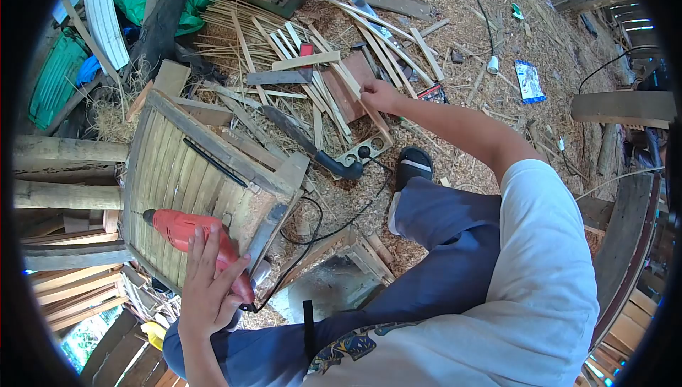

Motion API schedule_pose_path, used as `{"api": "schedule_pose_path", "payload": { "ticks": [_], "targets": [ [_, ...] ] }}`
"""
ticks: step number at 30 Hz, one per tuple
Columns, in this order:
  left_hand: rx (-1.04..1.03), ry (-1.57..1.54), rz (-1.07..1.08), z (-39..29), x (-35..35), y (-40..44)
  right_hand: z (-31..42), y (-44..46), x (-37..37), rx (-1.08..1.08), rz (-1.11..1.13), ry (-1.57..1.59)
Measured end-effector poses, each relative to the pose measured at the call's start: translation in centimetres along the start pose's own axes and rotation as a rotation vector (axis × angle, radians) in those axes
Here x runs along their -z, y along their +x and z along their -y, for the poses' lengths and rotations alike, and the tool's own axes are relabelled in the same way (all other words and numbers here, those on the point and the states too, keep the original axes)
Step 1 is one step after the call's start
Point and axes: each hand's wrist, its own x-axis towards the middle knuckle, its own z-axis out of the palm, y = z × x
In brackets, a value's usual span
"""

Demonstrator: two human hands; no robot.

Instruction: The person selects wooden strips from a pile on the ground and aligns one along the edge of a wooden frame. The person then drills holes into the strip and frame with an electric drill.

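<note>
My left hand (206, 280) lies over the handle end of a red power drill (186, 228), with its fingers stretched out across it. The drill rests on its side on a slatted wooden bench (167, 174), its black chuck toward the left. Out over the floor, my right hand (381, 96) has its fingers closed on a long wooden strip (349, 83). That strip slants across a pile of loose strips and a reddish-brown board (352, 73). Below the board lies a handsaw (295, 131) with a black handle.
A power strip (369, 150) with a black plug sits near my sandalled foot (414, 165). The drill's black cable (302, 243) loops beside the bench. A dark rod (213, 162) lies on the bench. Wood shavings cover the floor, with a printed packet (529, 82) at the right.
</note>
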Motion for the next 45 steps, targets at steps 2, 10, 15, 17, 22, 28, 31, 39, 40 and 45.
{"api": "schedule_pose_path", "payload": {
  "ticks": [2, 10, 15, 17, 22, 28, 31, 39, 40, 45],
  "targets": [
    [0.012, 0.005, 0.003, 0.0, 0.1, -0.1, 0.8, -0.9, 0.9, 0.079, -0.059, -0.132],
    [-0.030, 0.068, -0.008, 0.0, 0.2, -0.3, 1.2, -2.3, 0.8, 0.276, -0.167, -0.297],
    [-0.021, 0.078, -0.013, 0.0, 0.1, -0.3, 2.4, -2.4, 0.0, 0.098, -0.178, -0.372],
    [-0.017, 0.084, -0.012, 0.0, 0.0, -0.3, 2.7, -2.4, -0.2, 0.075, -0.189, -0.393],
    [-0.014, 0.077, -0.014, 0.1, -0.1, -0.1, 3.5, -2.8, -0.3, 0.006, -0.171, -0.386],
    [-0.026, 0.069, -0.018, -0.2, 0.0, 0.3, 2.7, -1.7, -1.5, -0.195, -0.137, -0.251],
    [-0.019, 0.065, -0.016, -0.2, 0.0, 0.4, 3.0, -1.9, -1.6, -0.254, -0.125, -0.223],
    [-0.013, 0.080, -0.018, -0.5, 0.1, 0.4, 2.5, -1.8, -1.5, -0.222, -0.116, -0.190],
    [-0.015, 0.080, -0.022, -0.4, 0.0, 0.4, 2.1, -1.5, -1.5, -0.226, -0.110, -0.165],
    [-0.006, 0.078, -0.048, 0.2, 0.1, 0.1, -0.5, -0.2, -2.5, -0.160, -0.209, -0.042]
  ]
}}
